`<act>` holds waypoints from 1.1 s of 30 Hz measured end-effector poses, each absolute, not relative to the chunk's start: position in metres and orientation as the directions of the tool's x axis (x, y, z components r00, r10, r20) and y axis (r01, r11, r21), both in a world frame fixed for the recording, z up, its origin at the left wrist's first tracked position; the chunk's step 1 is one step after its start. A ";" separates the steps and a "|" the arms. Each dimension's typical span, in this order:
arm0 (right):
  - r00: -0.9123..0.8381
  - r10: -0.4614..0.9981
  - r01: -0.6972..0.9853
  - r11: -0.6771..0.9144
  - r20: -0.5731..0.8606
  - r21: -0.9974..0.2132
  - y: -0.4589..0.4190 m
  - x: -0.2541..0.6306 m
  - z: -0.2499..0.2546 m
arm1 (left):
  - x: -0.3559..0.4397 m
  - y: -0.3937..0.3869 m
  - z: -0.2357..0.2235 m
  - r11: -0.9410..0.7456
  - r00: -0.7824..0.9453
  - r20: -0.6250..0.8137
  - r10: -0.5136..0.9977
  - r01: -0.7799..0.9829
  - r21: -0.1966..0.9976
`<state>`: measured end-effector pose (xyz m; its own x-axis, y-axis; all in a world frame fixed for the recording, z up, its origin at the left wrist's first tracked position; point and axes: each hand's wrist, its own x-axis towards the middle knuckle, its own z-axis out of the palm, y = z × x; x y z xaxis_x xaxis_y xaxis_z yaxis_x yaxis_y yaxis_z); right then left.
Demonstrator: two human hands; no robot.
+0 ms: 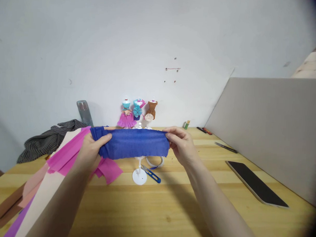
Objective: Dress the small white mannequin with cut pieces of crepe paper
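Note:
A strip of blue crepe paper [137,142] is stretched between my two hands above the table. My left hand [93,147] is closed on its folded left end, thumb on top. At the other end, my right hand [180,142] pinches the upper corner between thumb and fingers. Behind the strip stands a small white mannequin stand [139,176]; its round base and the knob at its top show, while the strip hides its body. Blue thread snips [153,174] lie beside the base, and a roll of white tape [160,162] sits just behind them.
Pink crepe paper [111,170] and other coloured sheets lie at the left, with a striped cloth [53,137] and a bottle [85,113] behind. Several dressed mini mannequins [127,119] stand by the wall. At the right are a phone [256,182], a craft knife [226,147] and a white partition [271,129].

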<state>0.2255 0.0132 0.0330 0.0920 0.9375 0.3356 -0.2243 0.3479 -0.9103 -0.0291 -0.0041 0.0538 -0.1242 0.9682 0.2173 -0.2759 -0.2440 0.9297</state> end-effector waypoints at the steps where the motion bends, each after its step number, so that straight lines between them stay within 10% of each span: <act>1: 0.090 0.942 -0.243 0.336 0.324 -0.910 0.013 0.226 0.034 | -0.029 -0.004 0.054 -0.256 -0.125 0.229 0.965 -0.282 0.925; 17: -0.071 0.932 -0.310 0.317 0.355 -0.896 0.006 0.231 0.041 | -0.046 -0.004 0.048 -0.340 -0.064 0.335 0.940 -0.272 0.900; 33: 0.029 0.857 -0.114 0.515 0.515 -0.850 0.004 0.229 0.034 | -0.039 -0.004 0.048 -0.570 -0.203 0.630 0.749 0.287 0.770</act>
